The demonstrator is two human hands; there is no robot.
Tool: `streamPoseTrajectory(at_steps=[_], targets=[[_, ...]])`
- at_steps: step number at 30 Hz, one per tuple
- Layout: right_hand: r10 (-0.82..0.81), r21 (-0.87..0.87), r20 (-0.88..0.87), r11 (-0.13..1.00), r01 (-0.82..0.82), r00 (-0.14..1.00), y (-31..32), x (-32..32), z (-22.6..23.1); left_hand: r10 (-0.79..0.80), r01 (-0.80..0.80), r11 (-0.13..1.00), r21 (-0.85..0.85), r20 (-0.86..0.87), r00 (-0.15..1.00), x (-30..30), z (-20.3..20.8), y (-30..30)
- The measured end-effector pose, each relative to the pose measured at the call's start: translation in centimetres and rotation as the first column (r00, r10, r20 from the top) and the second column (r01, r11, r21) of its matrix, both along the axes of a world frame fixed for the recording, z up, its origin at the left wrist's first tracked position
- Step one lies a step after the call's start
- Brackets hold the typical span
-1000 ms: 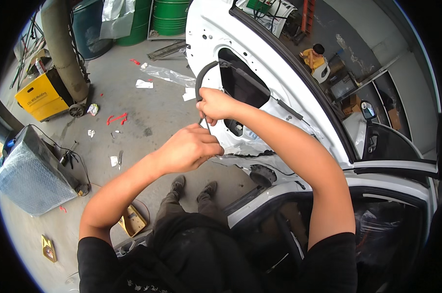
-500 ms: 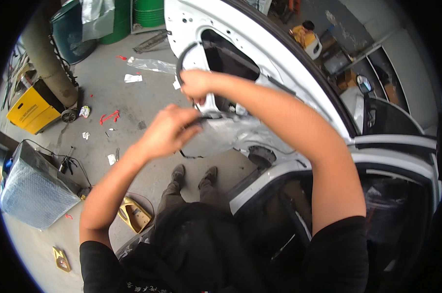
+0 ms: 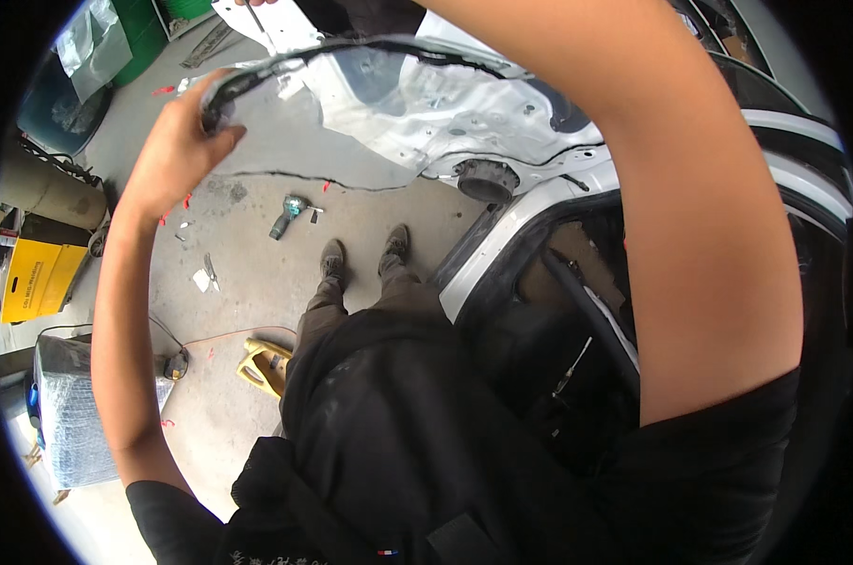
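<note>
My left hand (image 3: pixel 184 139) is closed on the far left edge of a clear plastic door liner sheet (image 3: pixel 281 141) edged with black sealant. The sheet spreads across the inner side of a white car door (image 3: pixel 502 104), slack and see-through, its lower edge hanging over the floor. A round black speaker (image 3: pixel 488 181) sits low in the door. My right arm reaches past the top of the picture. Only a sliver of fingers, seemingly of my right hand (image 3: pixel 244 3), shows at the top edge beside a thin dark rod; what they hold is mostly cut off.
A cordless drill (image 3: pixel 291 217) lies on the floor ahead of my shoes, with red scraps about. Left stand a yellow machine (image 3: pixel 42 273) and a bubble-wrapped box (image 3: pixel 97 424). A gold jug (image 3: pixel 262 367) lies near my leg. The car's door opening (image 3: pixel 488 273) is at right.
My hands have moved up and apart, the left one leftward with the sheet's edge, the right one nearly out of view. The sheet is now stretched wider, and the view has shifted.
</note>
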State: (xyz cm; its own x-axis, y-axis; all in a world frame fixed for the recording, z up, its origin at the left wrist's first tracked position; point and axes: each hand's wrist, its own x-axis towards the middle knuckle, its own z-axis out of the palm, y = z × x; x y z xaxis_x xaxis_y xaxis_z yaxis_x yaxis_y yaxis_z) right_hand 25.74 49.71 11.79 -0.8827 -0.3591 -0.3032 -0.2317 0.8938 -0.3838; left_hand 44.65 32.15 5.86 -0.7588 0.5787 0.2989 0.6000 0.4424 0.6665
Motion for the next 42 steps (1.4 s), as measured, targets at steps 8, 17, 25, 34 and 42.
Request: streamPoseTrajectory(at_steps=[8, 17, 25, 34, 42], targets=[[-0.012, -0.024, -0.033, 1.000, 0.011, 0.999, 0.4, 0.7, -0.5, 0.020, -0.029, 0.999, -0.044, -0.192, 0.981, -5.1, -2.0, -0.6], [-0.019, -0.048, -0.042, 0.999, 0.017, 0.999, 0.4, 1.6, -0.9, 0.023, -0.038, 0.998, -0.049, -0.271, 0.962, -5.3, -2.7, -0.7], [-0.004, -0.056, -0.046, 0.998, 0.001, 0.999, -1.1, 2.5, -0.9, -0.049, 0.025, 0.997, -0.075, -0.340, 0.939, -4.1, -2.9, -0.9], [-0.009, -0.052, -0.041, 0.999, 0.007, 0.999, -1.8, 5.9, -1.2, -0.228, 0.156, 0.964, -0.215, -0.369, 0.901, -0.1, -0.4, 0.5], [0.029, -0.101, 0.061, 0.995, -0.023, 0.998, -0.9, 9.1, -2.5, -0.218, 0.166, 0.973, -0.158, -0.417, 0.882, 0.4, -0.4, 0.5]])
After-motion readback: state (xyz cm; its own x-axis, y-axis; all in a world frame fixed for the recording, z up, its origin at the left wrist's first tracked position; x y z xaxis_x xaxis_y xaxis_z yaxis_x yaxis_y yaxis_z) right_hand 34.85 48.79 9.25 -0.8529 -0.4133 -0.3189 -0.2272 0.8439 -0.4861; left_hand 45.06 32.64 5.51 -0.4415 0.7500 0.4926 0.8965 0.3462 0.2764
